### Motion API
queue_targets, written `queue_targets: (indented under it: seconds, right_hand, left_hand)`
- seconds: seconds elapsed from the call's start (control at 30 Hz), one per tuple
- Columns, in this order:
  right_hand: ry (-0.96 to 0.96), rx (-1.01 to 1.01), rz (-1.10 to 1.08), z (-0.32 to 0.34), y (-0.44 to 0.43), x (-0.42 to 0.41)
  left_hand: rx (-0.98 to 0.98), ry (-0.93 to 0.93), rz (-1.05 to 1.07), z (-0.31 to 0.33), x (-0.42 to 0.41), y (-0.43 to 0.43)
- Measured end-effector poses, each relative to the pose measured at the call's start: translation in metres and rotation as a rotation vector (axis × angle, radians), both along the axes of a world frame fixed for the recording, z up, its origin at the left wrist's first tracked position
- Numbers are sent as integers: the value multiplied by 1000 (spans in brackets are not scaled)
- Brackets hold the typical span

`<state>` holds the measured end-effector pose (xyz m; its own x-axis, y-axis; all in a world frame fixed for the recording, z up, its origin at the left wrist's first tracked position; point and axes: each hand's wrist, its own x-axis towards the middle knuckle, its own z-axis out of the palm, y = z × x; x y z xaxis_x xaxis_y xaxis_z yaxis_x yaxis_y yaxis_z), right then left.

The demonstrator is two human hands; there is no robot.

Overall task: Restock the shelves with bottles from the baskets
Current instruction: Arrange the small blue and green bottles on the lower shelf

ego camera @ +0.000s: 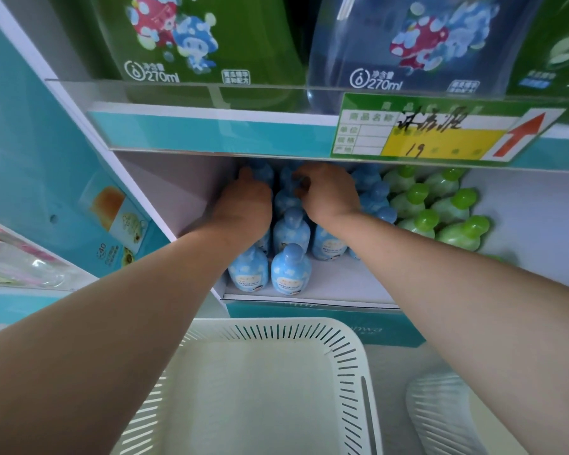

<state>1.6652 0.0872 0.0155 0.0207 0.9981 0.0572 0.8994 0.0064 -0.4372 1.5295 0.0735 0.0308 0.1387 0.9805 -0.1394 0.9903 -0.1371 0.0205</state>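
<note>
Both my arms reach deep into the lower shelf. My left hand curls over a blue bottle at the back left of the shelf. My right hand curls round another blue bottle beside it. Several small blue bottles with cloud labels stand in rows toward the shelf front. Several green-capped bottles stand to their right. The white slotted basket below the shelf holds nothing that I can see.
The upper shelf carries large green bottles and a blue one behind a clear rail with a price tag. A second white basket sits at the lower right. A teal side panel stands left.
</note>
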Motion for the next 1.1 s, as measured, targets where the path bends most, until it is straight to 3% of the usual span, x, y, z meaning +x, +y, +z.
queue_targets:
  seconds: [0.17, 0.3, 0.4, 0.57, 0.9, 1.1]
  right_hand:
    - [31, 50, 0, 15, -8, 19]
    - [7, 71, -111, 24, -20, 59]
    - [-54, -12, -116, 28, -37, 87]
    - [-103, -100, -122, 26, -61, 106]
    - [-81, -74, -68, 15, -64, 111]
    - [-69, -80, -48, 14, -62, 113]
  left_hand:
    - [35, -70, -4, 5, 2, -1]
    - [261, -69, -198, 19, 25, -15]
    - [294, 31, -326, 18, 46, -20]
    - [170, 71, -373, 8, 74, -27]
    - [82, -228, -269, 1, 83, -23]
    - [55, -202, -290, -3, 82, -17]
